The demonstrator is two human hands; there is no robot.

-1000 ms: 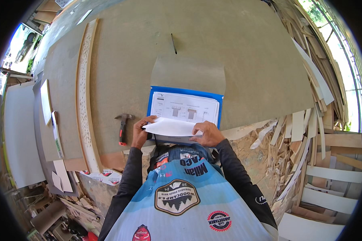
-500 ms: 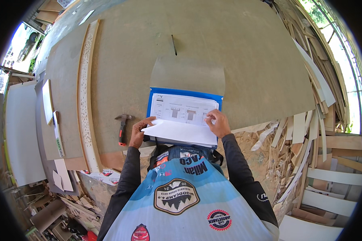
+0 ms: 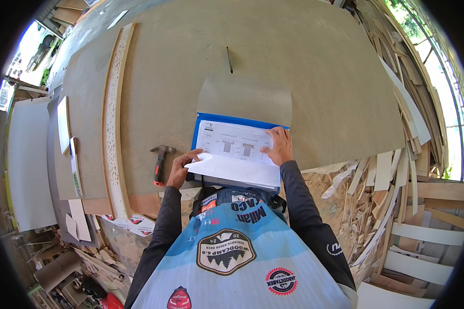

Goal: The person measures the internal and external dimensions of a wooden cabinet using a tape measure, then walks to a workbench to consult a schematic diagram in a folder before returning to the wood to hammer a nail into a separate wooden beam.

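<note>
on printed sheets (image 3: 231, 135), right hand (image 3: 280, 146) palm-down; left hand (image 3: 180, 169) holding white page (image 3: 237, 169)

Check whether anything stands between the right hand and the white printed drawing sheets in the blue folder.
Nothing visible does; the right hand touches the drawing sheets at right. Bent white paper covers their near part.

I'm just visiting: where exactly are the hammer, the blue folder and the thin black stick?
Hammer (image 3: 160, 164): head view, on its handle.
Blue folder (image 3: 232, 119): head view, on its far blue border.
Thin black stick (image 3: 229, 59): head view, midway along its shaft.
</note>
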